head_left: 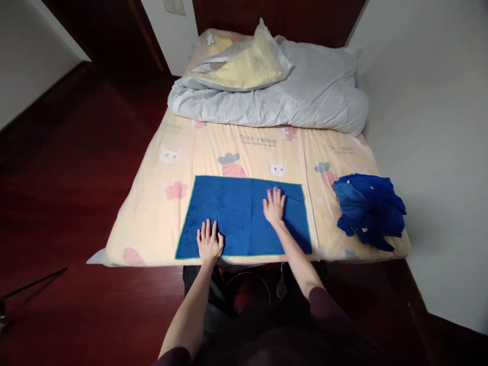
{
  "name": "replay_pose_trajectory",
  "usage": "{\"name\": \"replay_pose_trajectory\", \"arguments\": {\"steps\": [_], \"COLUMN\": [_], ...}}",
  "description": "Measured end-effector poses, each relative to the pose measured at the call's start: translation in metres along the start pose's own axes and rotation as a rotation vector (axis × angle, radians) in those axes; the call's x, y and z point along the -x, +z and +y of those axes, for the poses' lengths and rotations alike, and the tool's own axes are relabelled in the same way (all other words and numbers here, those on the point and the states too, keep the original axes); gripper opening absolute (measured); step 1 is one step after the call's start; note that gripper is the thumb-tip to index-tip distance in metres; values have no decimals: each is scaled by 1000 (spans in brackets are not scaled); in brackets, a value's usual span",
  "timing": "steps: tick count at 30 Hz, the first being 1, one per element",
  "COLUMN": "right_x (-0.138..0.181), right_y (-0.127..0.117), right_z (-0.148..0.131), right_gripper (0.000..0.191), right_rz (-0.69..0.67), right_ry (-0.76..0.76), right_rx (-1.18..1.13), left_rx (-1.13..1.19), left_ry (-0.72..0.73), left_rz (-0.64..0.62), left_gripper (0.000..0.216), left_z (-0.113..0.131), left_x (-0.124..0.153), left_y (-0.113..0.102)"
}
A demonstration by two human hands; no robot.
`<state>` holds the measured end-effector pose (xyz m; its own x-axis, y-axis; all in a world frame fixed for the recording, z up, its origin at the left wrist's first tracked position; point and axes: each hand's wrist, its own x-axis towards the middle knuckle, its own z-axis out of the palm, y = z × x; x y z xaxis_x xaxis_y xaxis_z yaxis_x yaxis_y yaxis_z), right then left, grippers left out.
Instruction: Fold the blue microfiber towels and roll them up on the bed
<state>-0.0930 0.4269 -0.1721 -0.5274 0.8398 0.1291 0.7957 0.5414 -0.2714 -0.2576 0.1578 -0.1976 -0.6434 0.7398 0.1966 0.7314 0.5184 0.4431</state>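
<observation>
A blue towel (pixel 236 213) with a thin green edge lies spread out nearly flat along the near side of the bed. My left hand (pixel 210 243) rests on its lower part, left of the middle, fingers stretched and apart. Farther up and to the right, my right hand (pixel 274 206) presses flat on the same towel, its fingers spread. Neither hand grips the cloth. To the right of the towel sits a crumpled heap of blue cloths (pixel 371 206), apart from both hands.
The bed (pixel 148 203) wears a pale yellow sheet printed with rabbits and carrots. Across its far end lie a bunched grey quilt (pixel 316 76) and a yellow pillow (pixel 247 66). A white wall (pixel 438 152) borders the right side; dark red floor (pixel 76 178) runs along the left.
</observation>
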Motion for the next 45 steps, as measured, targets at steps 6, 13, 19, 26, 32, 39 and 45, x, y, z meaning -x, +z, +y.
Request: {"name": "replay_pose_trajectory", "arguments": {"steps": [6,13,19,26,32,39,45], "right_x": [-31,-52,-79,-133,-166,-176,-178], "right_y": [41,-18,-46,-18,6,8,0], "right_z": [-88,124,168,49,-24,-36,-35], "right_gripper": [59,63,61,49,38,19,19], "right_rz": [-207,-146,-125,-296,-426,-402,-385], "right_ry": [-379,172,209,-284,-235,-89,-6], "right_rx": [-147,72,173,-107,-6,18,-132], "left_rx": [-9,3,81,605,1310,1542,1574], "left_ry": [12,-20,-74,-278,-824,-1174,-1267], "left_rz": [24,-23,-81,-187,-396,-291,-217], "left_gripper": [59,62,61,38,71,63,57], "left_z": [-2,1,3,53,122,133,147], "left_x": [1,2,-3,95,141,115,102], "left_y": [1,1,-9,-28,2,9,5]}}
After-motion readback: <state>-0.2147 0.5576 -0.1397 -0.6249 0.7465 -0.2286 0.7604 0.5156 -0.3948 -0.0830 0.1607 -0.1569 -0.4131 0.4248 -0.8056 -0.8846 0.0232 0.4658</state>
